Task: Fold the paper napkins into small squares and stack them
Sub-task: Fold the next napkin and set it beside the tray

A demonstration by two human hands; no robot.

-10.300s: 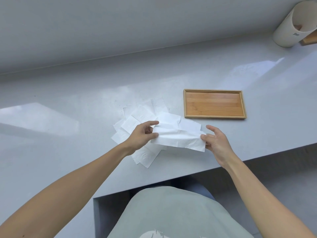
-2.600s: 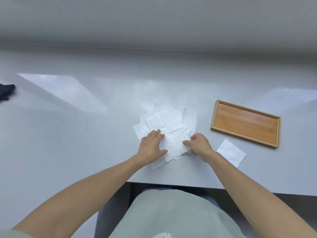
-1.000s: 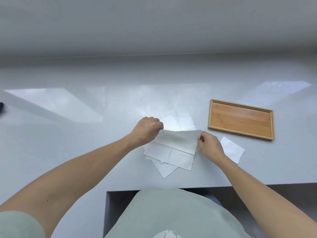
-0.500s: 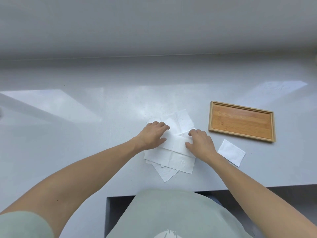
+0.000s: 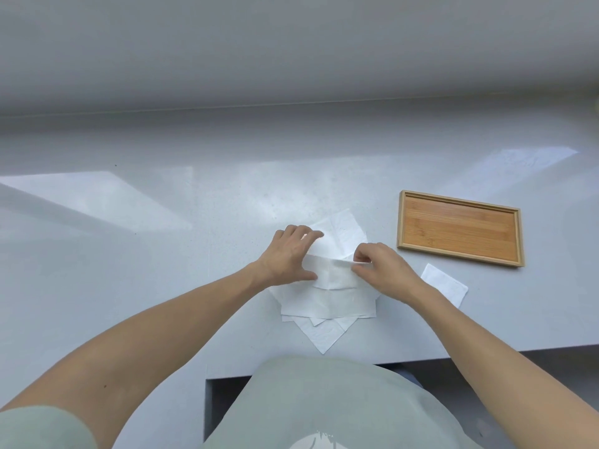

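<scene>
Gray desk [image 5: 162,286] ran wide and shiny under a plain wall. On it lay a messy pile of napkins [image 5: 324,332], w/ a wooden tray [image 5: 460,202] off to the pile's right. One folded square [image 5: 445,283] sat between pile and tray, just below the tray.

Left hand [image 5: 288,254] lay flat, fingers spread wide, pressing the top napkin [image 5: 334,277] down on the pile. Right hand [image 5: 382,267] pinched that napkin's far edge w/ thumb & fingers curled.

Good fold, I think: keep the left hand pressing so nothing slides, line up edges first, then rub the crease flat. Thin paper tears easily, so pull softly.
</scene>
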